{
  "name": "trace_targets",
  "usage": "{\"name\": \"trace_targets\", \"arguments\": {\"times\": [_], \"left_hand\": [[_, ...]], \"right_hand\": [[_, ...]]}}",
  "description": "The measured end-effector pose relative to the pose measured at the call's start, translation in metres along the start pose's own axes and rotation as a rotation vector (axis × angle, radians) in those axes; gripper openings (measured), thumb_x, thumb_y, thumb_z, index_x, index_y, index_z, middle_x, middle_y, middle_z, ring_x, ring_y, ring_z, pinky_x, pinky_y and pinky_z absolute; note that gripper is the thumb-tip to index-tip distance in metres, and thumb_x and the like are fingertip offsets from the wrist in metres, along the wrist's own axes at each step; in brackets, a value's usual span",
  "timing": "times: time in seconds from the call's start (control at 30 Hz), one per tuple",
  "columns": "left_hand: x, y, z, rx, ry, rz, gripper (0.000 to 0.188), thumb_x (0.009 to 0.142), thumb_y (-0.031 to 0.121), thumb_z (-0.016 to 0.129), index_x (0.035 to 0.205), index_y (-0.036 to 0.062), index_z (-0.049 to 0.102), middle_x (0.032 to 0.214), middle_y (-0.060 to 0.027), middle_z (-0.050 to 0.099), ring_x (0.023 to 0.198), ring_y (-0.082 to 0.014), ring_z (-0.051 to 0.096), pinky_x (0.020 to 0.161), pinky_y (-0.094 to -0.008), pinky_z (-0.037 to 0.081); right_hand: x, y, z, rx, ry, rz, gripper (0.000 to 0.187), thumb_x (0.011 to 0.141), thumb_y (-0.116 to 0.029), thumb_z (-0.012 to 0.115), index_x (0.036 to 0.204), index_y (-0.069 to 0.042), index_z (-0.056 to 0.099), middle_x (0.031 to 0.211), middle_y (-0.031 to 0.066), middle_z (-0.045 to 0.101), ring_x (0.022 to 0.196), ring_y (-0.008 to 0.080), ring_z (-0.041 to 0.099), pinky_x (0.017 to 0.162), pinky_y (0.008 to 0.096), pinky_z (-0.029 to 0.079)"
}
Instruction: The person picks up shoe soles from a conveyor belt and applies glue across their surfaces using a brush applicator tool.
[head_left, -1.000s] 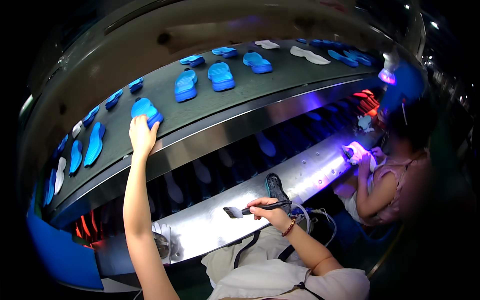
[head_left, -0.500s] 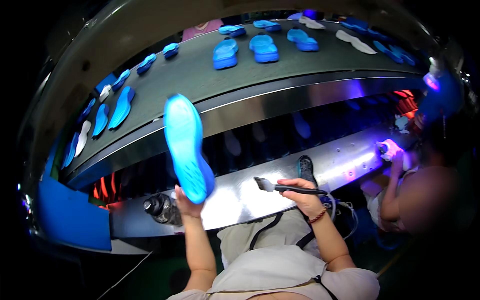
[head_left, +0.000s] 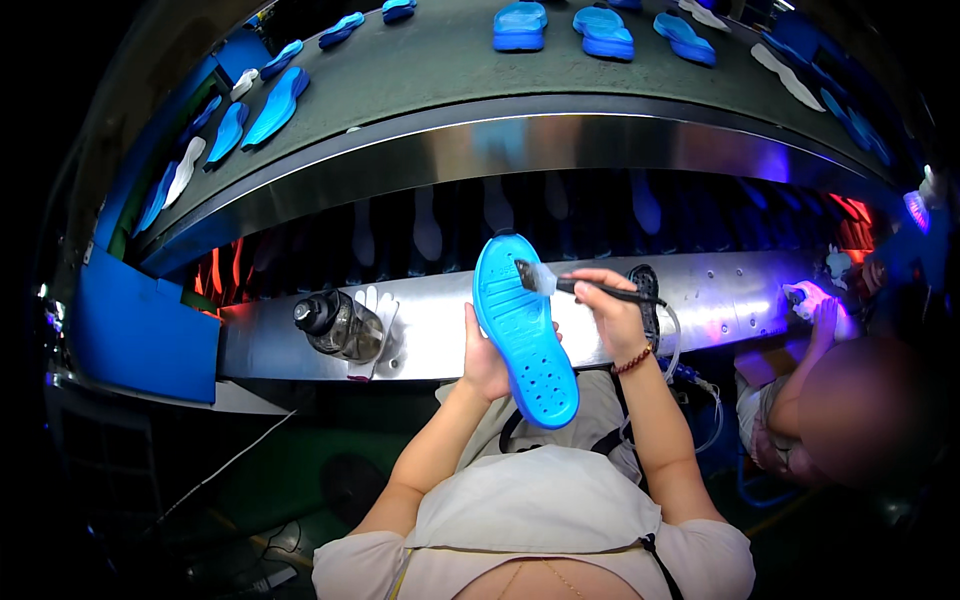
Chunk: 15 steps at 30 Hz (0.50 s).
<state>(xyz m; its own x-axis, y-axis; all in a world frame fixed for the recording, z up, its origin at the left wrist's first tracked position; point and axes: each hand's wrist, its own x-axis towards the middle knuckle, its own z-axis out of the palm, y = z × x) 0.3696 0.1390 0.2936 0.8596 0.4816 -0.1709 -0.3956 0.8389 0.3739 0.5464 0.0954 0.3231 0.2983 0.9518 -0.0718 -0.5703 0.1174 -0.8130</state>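
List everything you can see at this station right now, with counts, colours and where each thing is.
Sole: one, bright blue, held upright in front of the steel ledge.
Brush: one, dark handle, bristles on the sole's upper end.
Soles on belt: about a dozen or more, blue and some white, spread along the grey belt above.
Bottle: one, clear with dark cap, lying on the steel ledge.
Glove: one, white, beside the bottle.
Co-worker: one, at far right, hand at the ledge.
Left hand: holds the sole from behind.
Right hand: grips the brush.
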Motion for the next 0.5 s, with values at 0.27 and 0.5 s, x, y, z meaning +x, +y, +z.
{"name": "trace_targets", "arguments": {"times": [0.27, 0.5], "left_hand": [[0.016, -0.024, 0.0, 0.11, 0.308, 0.262, 0.077, 0.082, 0.068, 0.017, 0.127, 0.0086, 0.035, 0.126, -0.0096, 0.04, 0.116, -0.023, 0.039, 0.1, -0.0363, 0.029], [-0.011, 0.015, -0.005, 0.204, 0.212, 0.196, 0.085, 0.079, 0.07, 0.006, 0.118, 0.0043, 0.043, 0.098, -0.0172, 0.057, 0.091, -0.0286, 0.056, 0.081, -0.0428, 0.046]], "right_hand": [[-0.007, 0.008, 0.034, -0.966, -0.142, -0.576, 0.018, 0.069, -0.011, 0.063, 0.086, -0.004, 0.063, 0.082, 0.0147, 0.063, 0.071, 0.0267, 0.061, 0.066, 0.0308, 0.047], [-0.059, -0.018, 0.021, -0.945, -0.569, -0.211, 0.015, 0.07, -0.01, 0.064, 0.083, -0.003, 0.065, 0.077, 0.0111, 0.064, 0.071, 0.0202, 0.063, 0.067, 0.029, 0.048]]}}
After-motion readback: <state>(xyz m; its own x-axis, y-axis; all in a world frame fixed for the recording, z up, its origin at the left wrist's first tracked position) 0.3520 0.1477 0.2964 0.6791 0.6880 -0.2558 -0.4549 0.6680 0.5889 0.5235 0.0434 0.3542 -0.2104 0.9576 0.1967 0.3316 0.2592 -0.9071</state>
